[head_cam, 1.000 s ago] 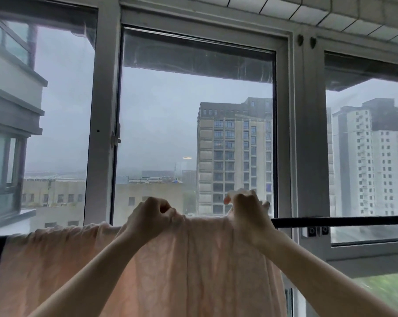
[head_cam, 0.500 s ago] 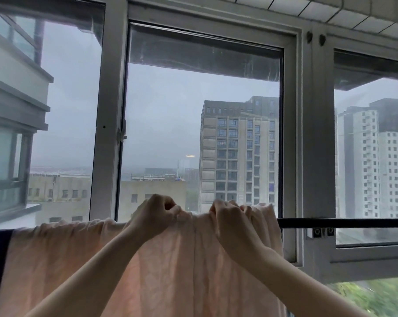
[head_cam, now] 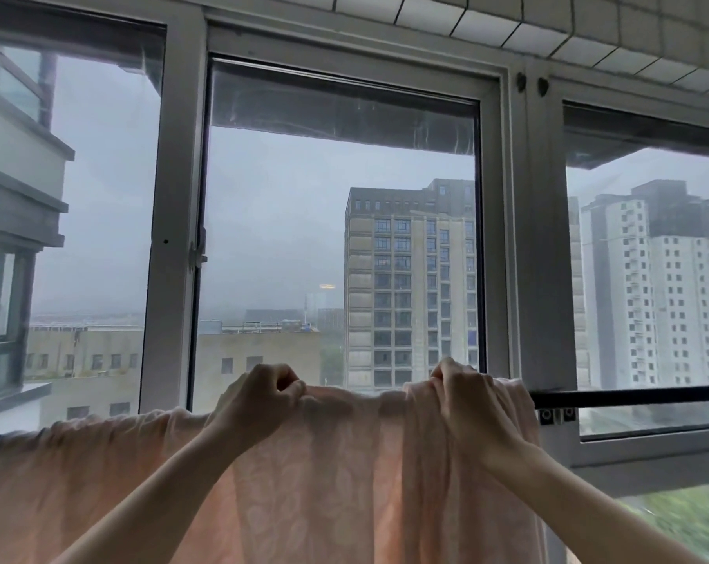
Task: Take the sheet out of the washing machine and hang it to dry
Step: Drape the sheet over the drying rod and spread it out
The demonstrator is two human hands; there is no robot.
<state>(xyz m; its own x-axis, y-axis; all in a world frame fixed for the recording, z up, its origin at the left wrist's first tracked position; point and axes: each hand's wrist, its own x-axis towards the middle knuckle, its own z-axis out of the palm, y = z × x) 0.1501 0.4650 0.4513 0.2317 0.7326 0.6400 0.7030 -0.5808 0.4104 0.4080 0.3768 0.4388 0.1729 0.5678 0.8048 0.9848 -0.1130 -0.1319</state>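
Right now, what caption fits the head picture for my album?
Both hands, left and right, pinch the pink sheet over the black rod by the window.

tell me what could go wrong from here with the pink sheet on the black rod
1. The pale pink patterned sheet is bunched under the right hand; if left gathered, it may dry slowly and crease.
2. Both the right hand and the left hand pinch its top edge; an uneven tug could slide it along the thin black rod or off it.
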